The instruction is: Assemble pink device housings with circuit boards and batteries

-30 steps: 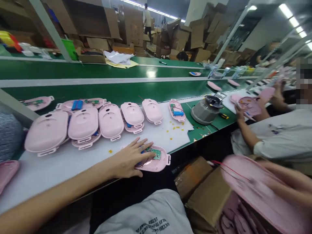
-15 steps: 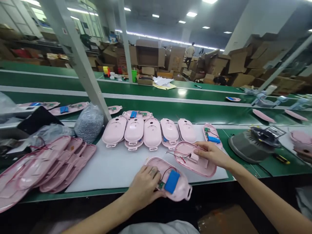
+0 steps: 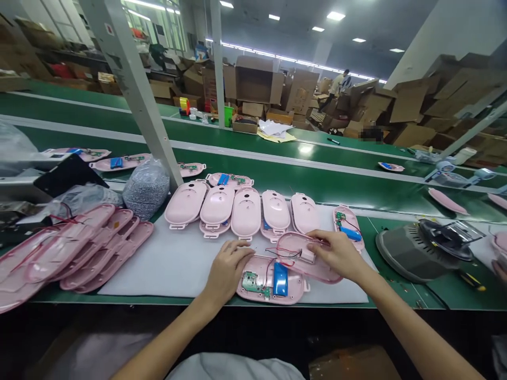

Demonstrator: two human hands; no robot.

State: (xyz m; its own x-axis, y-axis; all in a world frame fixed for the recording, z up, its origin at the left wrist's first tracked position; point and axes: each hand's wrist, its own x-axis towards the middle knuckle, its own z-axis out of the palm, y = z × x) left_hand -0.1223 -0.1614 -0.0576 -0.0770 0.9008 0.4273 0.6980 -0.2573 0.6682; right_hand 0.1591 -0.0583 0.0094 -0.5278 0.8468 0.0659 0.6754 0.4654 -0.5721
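1. The person's right hand (image 3: 344, 257) is closed on the wired cover (image 3: 288, 241), thumb on its inner face and beside the small white part (image 3: 307, 256). A rim grip would likely be gentler, leaving the white part and its wires unloaded.

2. The left hand (image 3: 224, 272) has its fingers partly spread and curled, at the upper left of the open shell (image 3: 295, 293). Whether the fingertips touch the rim or pinch a wire end cannot be told. A light hold on the rim would steady the shell without pressing its electronics.

3. The open shell lies with its inside up on the white mat (image 3: 166, 269), close to the front edge of the worktop (image 3: 479, 302). That position calls for care: a push towards the body could tip it off.

4. Inside it sit a green circuit board (image 3: 250, 282) and a blue block (image 3: 281, 279). The cover overlaps the shell's upper right side in view, so it is best held lightly, its rim off both parts.

5. The cover's red and black leads (image 3: 285, 263) hang loosely beside the shell. They want slack and a path clear of both rims, where they could be nipped or tugged.
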